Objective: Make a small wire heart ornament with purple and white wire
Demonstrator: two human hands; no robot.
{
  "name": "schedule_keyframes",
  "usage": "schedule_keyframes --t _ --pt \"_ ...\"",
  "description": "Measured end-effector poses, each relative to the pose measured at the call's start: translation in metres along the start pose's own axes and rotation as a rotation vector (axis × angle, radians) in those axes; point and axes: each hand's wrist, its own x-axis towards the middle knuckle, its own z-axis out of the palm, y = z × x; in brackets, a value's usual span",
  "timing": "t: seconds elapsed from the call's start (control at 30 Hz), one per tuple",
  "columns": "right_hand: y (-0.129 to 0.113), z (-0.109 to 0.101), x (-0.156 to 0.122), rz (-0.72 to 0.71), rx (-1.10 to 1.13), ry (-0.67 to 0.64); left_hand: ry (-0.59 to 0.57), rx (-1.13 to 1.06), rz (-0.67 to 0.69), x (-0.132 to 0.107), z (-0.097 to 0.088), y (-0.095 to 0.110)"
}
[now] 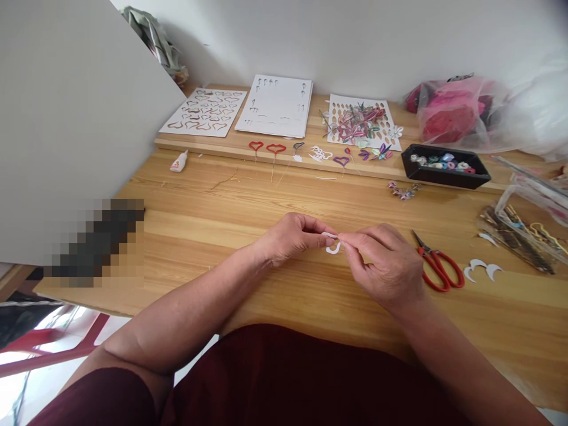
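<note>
Wooden table [199, 228], pale wall [355, 41] behind. White cut-out [332, 249] is above the table, between the hands. Left hand [290, 238]: grip pinching its upper edge. Right hand [387, 260]: grip pinching its right edge. Judged light, thin, easily creased; hold by the rim, fingertips only.

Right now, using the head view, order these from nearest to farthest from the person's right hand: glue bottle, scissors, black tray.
From the right hand:
1. Scissors: just to its right, on the tabletop.
2. Black tray: farther back and to the right.
3. Glue bottle: far off to the left, toward the back.
</note>
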Motion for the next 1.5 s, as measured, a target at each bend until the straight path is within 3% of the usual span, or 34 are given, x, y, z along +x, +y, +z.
schedule_keyframes --t 0.5,0.77,1.5 --pt "-0.0022 -0.0004 0.0027 0.003 0.018 -0.012 0.062 0.032 0.047 0.0009 0.0035 -0.0053" --pt "-0.0016 -0.0011 0.0021 0.006 0.004 -0.011 0.020 -0.014 0.009 0.0003 0.0040 -0.0036" --pt "0.0047 -0.0072 0.0015 0.101 0.123 0.016 0.116 0.149 0.094 -0.0010 0.0036 -0.0018"
